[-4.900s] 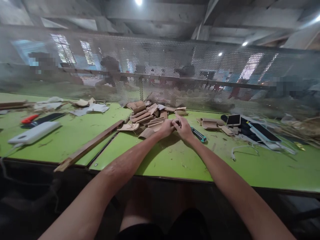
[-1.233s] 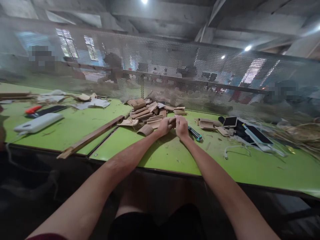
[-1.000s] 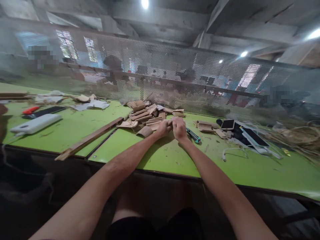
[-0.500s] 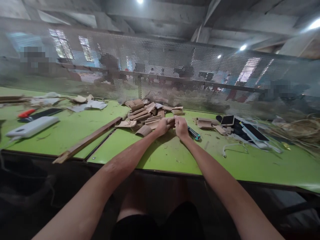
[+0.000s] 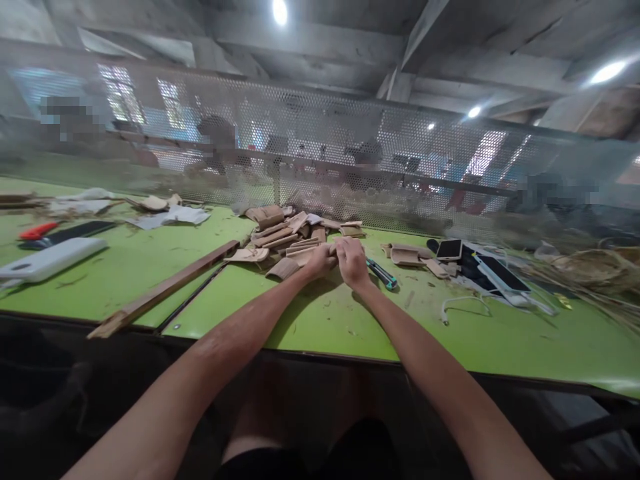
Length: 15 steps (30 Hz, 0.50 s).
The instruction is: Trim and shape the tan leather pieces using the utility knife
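My left hand [image 5: 319,260] and my right hand [image 5: 353,262] meet over the green table [image 5: 350,320], both closed around one tan curved piece [image 5: 332,247] whose end shows between them. Right behind the hands lies a heap of several similar tan pieces [image 5: 283,230]. A teal-handled utility knife [image 5: 381,273] rests on the table just right of my right hand.
A long wooden strip [image 5: 165,288] lies diagonally at the left. A white power bank [image 5: 47,259], a dark phone and a red tool sit far left. Phones [image 5: 449,249] and a white cable [image 5: 463,303] lie at the right, woven material beyond. A perforated metal screen [image 5: 320,160] backs the table.
Both hands stay together on the tan piece with only small shifts of the fingers; the view has swung slightly.
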Available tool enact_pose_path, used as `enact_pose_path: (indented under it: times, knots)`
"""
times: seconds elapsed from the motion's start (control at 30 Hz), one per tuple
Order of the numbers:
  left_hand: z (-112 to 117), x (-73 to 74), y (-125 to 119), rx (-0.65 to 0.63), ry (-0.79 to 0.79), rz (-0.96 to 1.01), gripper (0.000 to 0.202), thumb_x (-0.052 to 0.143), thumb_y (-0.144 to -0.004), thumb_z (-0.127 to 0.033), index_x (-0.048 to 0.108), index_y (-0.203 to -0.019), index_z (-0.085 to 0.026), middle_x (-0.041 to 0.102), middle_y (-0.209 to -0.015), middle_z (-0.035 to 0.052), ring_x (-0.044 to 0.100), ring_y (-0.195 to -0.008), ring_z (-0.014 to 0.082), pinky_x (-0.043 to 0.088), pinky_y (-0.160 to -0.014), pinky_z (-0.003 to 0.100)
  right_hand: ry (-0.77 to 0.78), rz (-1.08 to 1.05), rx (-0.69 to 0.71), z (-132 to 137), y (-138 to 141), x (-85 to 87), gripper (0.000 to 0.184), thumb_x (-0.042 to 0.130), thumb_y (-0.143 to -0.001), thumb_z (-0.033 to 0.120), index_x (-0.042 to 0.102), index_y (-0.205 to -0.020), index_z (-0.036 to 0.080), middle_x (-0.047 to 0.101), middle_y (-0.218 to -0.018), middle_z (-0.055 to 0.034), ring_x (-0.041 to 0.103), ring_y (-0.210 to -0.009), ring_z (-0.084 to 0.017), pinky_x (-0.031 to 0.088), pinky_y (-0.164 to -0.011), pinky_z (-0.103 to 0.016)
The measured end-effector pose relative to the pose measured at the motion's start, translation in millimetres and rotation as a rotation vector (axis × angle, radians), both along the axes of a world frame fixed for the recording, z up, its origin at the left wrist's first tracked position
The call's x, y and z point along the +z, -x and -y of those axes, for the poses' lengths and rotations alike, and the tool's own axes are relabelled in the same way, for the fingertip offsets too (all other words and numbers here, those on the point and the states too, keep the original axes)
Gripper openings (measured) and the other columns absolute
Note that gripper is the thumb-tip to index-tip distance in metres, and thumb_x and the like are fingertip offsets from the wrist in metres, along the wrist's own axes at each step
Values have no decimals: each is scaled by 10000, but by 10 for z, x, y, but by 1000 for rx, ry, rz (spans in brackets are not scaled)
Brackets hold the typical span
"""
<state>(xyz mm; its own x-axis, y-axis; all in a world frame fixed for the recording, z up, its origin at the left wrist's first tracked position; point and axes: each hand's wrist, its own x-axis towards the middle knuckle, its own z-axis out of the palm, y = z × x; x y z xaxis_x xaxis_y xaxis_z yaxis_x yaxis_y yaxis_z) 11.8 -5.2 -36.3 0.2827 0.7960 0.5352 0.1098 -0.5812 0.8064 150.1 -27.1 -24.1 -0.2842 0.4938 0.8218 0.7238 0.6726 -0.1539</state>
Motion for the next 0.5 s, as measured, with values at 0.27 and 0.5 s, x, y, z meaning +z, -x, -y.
enact_pose_path:
  times: [0.27,0.5]
  knots:
    - [135,79,11,61,-44,-78,110,597,-739,-245,589,-720,-137,630,-686,24,509,-628,128,394,-607,246,153,-76,-207,-144,-130,-69,466,280,-1063,353,704,-1023,165,693,-987,-144,584,-965,-272,436,-907,-392]
    - [83,71,37,114,-88,-136,75,569,-645,-173,503,-614,-156,561,-626,-14,456,-627,111,365,-597,228,20,-7,-52,-2,-28,16,476,276,-1071,395,717,-1117,221,705,-1095,-100,575,-1015,-250,427,-953,-381]
